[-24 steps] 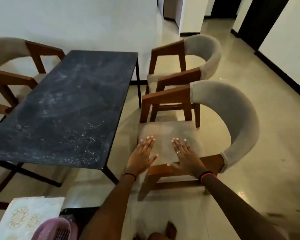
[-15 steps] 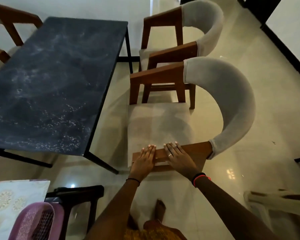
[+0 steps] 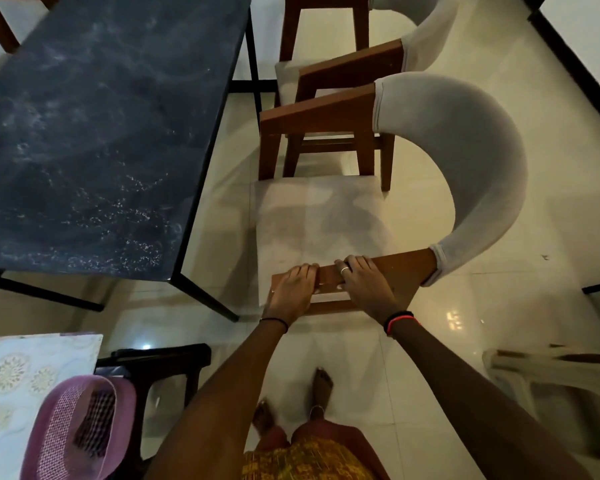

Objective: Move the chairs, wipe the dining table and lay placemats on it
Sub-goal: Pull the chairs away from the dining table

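Since prior frame, both hands slid to chair [image 3: 329, 220] armrest: left grip [image 3: 291, 289] & right grip [image 3: 368, 285] curled over it. Desk [image 3: 94, 133] cut off at left; no writing legible.

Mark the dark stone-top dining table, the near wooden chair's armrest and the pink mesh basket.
Dark stone-top dining table [image 3: 94, 133]: head view, bare tabletop.
Near wooden chair's armrest [image 3: 395, 271]: head view, bare wood beside the right hand.
Pink mesh basket [image 3: 70, 424]: head view, rim.
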